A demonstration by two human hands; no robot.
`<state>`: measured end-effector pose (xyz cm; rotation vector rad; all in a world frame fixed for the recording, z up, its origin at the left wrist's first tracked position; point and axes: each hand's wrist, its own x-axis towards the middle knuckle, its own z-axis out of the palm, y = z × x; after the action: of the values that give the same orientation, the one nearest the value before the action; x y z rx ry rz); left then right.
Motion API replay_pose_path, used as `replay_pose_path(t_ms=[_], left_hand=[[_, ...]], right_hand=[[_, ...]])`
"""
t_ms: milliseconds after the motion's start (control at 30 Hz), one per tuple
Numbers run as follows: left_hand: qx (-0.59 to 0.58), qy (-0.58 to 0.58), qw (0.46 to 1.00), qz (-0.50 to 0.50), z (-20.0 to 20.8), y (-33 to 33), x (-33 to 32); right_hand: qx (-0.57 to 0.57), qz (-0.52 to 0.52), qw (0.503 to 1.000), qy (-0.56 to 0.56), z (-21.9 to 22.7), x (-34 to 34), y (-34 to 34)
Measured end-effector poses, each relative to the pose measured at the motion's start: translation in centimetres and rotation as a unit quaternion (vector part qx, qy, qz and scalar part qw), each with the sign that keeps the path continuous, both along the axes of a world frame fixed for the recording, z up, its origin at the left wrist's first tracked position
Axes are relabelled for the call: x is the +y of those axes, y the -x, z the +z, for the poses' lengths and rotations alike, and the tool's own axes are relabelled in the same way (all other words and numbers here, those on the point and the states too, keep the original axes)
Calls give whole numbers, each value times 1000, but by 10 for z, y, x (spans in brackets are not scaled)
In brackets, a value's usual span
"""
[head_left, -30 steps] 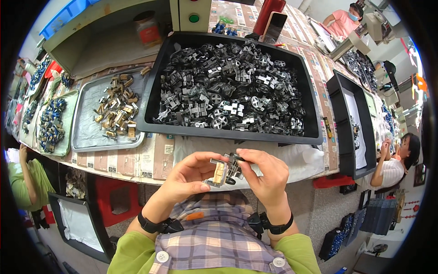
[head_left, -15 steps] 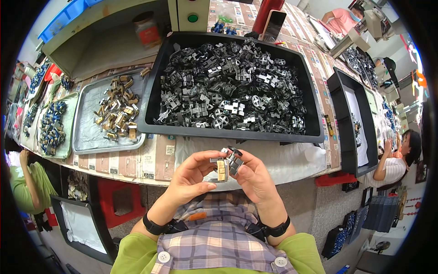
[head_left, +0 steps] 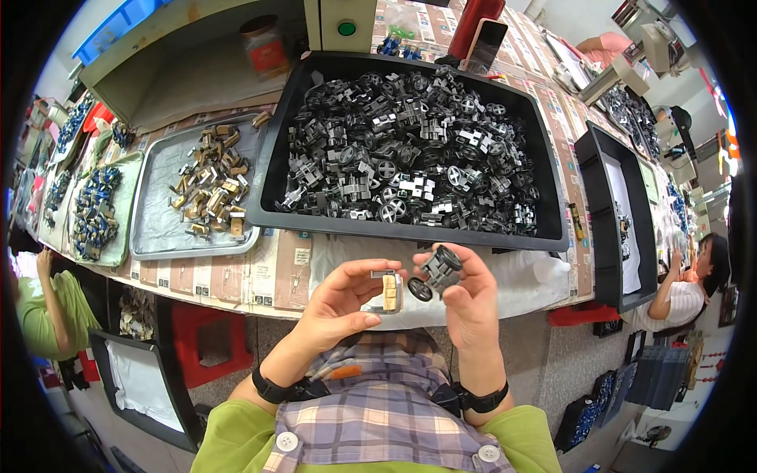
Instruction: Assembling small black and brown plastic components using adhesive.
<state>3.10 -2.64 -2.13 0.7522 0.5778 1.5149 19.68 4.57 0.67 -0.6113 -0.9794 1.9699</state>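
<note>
My left hand (head_left: 335, 303) is closed on a small block-shaped part (head_left: 390, 292), gold in the middle with a silver-grey frame, held upright between thumb and fingers. In my right hand (head_left: 475, 303) is a dark grey wheeled chassis (head_left: 440, 273) with black wheels, tilted and gripped by thumb and fingertips. The two pieces are apart, with a small gap between them. Just beyond my hands stands a large black tray (head_left: 410, 229) heaped with similar wheeled chassis (head_left: 394, 150). To its left, a metal tray (head_left: 143, 236) carries a pile of gold-and-silver parts (head_left: 211, 185).
A phone (head_left: 486, 43) leans by a red cylinder (head_left: 473, 30) behind the black tray. On the right is another black tray (head_left: 602, 209); far left, a tray of blue parts (head_left: 96, 209). A red stool (head_left: 185, 343) stands below. Co-workers sit at both sides.
My right hand has moved right, taking the wheeled chassis away from the gold part and turning it so its wheels show. My left hand keeps its hold almost in place.
</note>
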Motion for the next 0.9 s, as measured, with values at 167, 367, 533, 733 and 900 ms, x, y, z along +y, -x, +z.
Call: replay_pose_path(t_ms=[167, 367, 533, 733, 900], left_hand=[[218, -96, 966, 101, 3, 1, -1], [350, -129, 912, 171, 6, -2, -2], [400, -135, 884, 201, 7, -3, -4], [446, -164, 851, 224, 14, -4, -1], [439, -155, 855, 228, 10, -7, -1]], right_hand=[[-132, -13, 983, -126, 16, -8, -3], [-225, -20, 949, -221, 16, -11, 4], [-180, -22, 967, -181, 16, -11, 6], [-181, -21, 968, -173, 16, -12, 5], [-191, -35, 962, -193, 14, -13, 6]])
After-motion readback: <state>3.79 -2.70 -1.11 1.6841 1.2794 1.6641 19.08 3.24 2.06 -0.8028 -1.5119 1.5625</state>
